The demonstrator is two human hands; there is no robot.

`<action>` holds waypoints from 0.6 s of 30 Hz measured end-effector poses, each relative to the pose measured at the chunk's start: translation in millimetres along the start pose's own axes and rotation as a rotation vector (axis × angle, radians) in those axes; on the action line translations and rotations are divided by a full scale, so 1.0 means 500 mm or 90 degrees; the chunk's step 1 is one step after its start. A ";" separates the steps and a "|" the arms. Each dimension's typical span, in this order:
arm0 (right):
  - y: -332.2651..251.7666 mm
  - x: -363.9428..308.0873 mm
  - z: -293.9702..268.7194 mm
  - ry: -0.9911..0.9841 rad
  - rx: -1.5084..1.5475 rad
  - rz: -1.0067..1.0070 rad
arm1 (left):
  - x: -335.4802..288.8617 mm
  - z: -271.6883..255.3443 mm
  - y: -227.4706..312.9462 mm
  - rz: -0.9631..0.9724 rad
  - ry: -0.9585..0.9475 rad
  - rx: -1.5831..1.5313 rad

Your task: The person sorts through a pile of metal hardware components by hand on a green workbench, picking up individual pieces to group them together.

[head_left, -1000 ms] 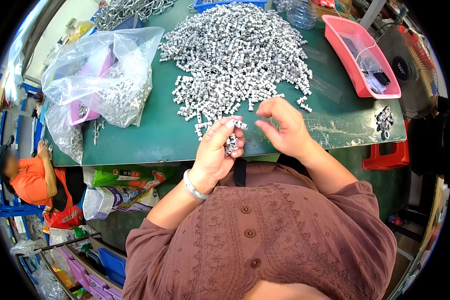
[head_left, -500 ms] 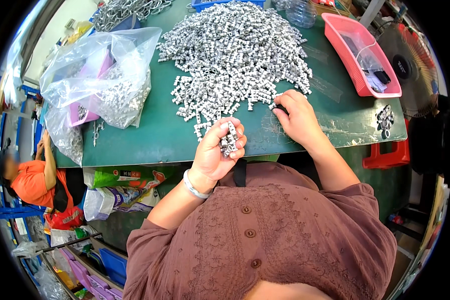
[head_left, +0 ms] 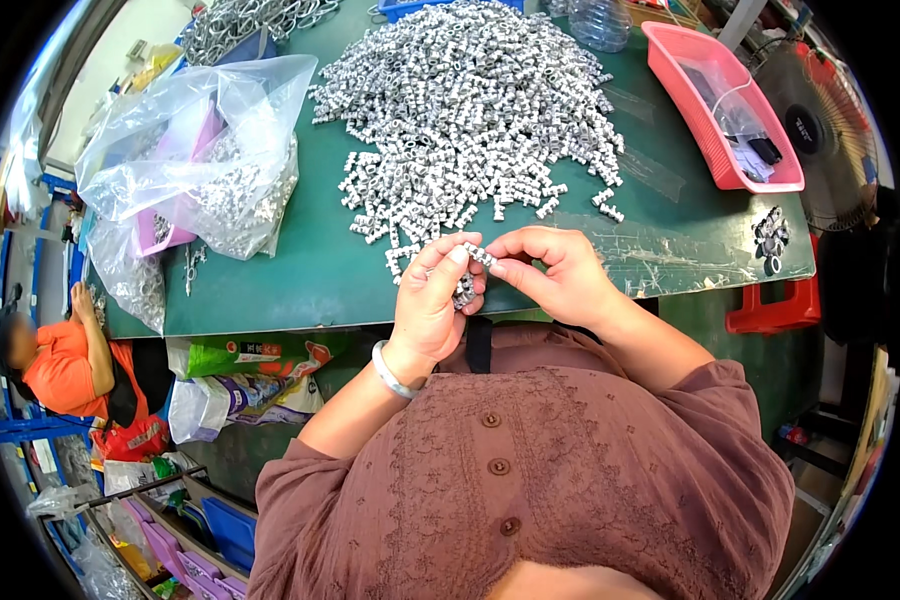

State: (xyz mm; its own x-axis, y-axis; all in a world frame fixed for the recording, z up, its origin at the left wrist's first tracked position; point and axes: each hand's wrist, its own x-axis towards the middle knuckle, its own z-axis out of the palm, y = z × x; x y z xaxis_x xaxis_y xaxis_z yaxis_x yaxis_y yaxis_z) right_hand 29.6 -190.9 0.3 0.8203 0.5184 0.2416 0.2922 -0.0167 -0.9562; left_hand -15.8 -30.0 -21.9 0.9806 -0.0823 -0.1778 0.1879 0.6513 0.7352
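Note:
My left hand (head_left: pixel 432 300) is closed round several small grey metal parts (head_left: pixel 464 291), held just off the near edge of the table. Between the thumb and fingers of my right hand (head_left: pixel 558 270) is one more small grey ringed metal part (head_left: pixel 481 256), pinched where the two hands meet. Its left end touches my left fingertips. Beyond my hands spreads a large heap of the same small metal parts (head_left: pixel 460 110), with loose ones straggling toward me.
On the left of the green table (head_left: pixel 310 290) stands a clear plastic bag (head_left: pixel 240 190) of metal parts. A pink basket (head_left: pixel 710 130) sits at the right, near a small dark pile (head_left: pixel 771 240) and a fan (head_left: pixel 810 130). A co-worker in orange (head_left: pixel 70 370) is at far left.
My right hand has come from the heap's near right edge, leftward and nearer, to my left hand, bringing a metal part. The left hand stays in nearly the same place.

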 end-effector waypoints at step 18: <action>0.012 -0.003 0.001 0.053 -0.061 -0.055 | -0.004 0.010 -0.001 -0.010 0.026 0.009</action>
State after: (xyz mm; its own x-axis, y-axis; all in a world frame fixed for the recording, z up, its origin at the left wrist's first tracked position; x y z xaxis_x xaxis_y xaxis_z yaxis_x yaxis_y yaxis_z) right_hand 30.0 -191.4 -5.9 0.8270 0.4487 0.3386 0.4058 -0.0595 -0.9120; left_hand -17.6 -34.0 -18.4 0.9746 -0.0613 -0.2152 0.2040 0.6390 0.7417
